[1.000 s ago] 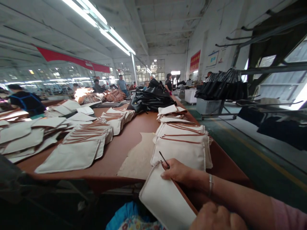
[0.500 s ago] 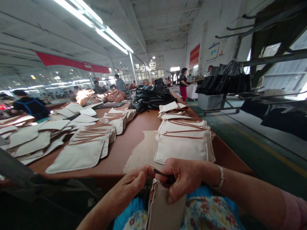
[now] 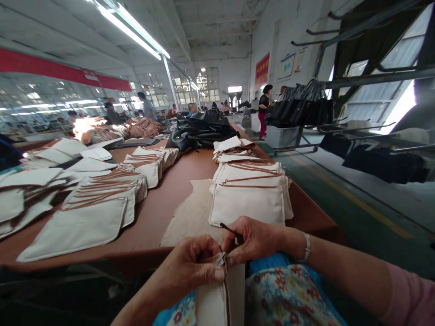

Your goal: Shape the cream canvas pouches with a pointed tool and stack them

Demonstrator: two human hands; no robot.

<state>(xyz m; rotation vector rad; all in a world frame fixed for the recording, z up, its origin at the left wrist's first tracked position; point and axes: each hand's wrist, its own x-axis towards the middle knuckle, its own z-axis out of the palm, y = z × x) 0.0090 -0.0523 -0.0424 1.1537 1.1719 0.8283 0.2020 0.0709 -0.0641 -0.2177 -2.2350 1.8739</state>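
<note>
Over the lap, my left hand [image 3: 197, 262] pinches the top edge of a cream piece [image 3: 210, 301] with a brown seam. Touching the other side of that edge is my right hand [image 3: 246, 240], its fingers closed around a small dark tool [image 3: 232, 231] whose thin tip points up and left. The fingertips of both hands nearly meet at the seam. Just beyond the hands, a stack of cream pieces with brown cords [image 3: 248, 203] lies on the brown table [image 3: 166, 190].
More cream pieces [image 3: 81, 222] lie in rows on the left. A black pile [image 3: 204, 131] sits farther back. On the right are a rack with black bags [image 3: 302, 111] and a grey bin [image 3: 282, 136]. A person [image 3: 263, 108] stands beyond the table.
The view has turned right. My left hand has come onto the cream piece's edge and gripped it; my right hand has shifted from its face to the seam, the dark tool now pointing up.
</note>
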